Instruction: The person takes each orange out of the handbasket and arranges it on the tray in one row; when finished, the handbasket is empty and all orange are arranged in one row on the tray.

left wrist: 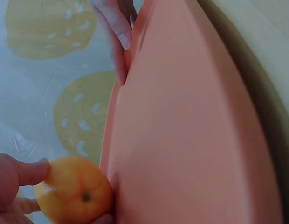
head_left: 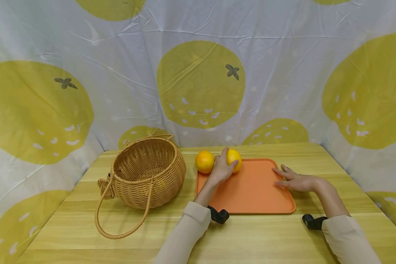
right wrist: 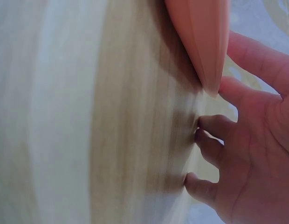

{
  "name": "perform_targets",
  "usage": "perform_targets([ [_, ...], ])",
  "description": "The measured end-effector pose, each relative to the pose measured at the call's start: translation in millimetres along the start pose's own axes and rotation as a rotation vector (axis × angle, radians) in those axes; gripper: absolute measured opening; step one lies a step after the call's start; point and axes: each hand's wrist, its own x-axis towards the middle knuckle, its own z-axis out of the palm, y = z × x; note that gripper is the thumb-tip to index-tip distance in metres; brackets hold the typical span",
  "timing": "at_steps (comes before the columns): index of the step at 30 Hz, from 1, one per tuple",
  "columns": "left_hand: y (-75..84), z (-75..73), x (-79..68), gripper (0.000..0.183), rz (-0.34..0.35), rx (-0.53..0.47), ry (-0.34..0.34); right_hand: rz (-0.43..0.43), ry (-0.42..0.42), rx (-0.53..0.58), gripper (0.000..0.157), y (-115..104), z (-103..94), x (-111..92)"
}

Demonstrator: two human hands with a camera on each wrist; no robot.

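Wooden table (head_left: 257,238) — one basket (head_left: 166,189), one tray (head_left: 254,194), two oranges (head_left: 205,162) (head_left: 235,160)

Looks like a makeshift recording booth: closed in behind and at both sides by creased cloth (head_left: 277,88) printed with yellow fruit, fitted with a wood-grain bench (head_left: 257,238), equipped with black wrist cameras (head_left: 219,216).

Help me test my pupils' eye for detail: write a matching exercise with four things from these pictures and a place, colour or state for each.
Things
1. basket
2. tray
3. left hand
4. right hand

Descriptions
A. at the tray's right edge
B. flat, orange-coloured, with rounded corners
C. gripping a piece of fruit
D. woven, standing left of the tray

Pairs: 1-D, 2-B, 3-C, 4-A
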Motion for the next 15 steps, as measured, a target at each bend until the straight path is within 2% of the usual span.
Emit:
perform_targets([
  [10, 2.1, 1.7, 0.5, 0.073, -0.034, 0.015, -0.009, 0.006, 0.002, 0.001, 0.089, -2.7, -0.1, -0.7],
  [15, 4.2, -2.7, -1.1, 0.076, -0.049, 0.031, -0.045, 0.002, 0.003, 0.000, 0.090, -3.3, 0.6, -2.4],
])
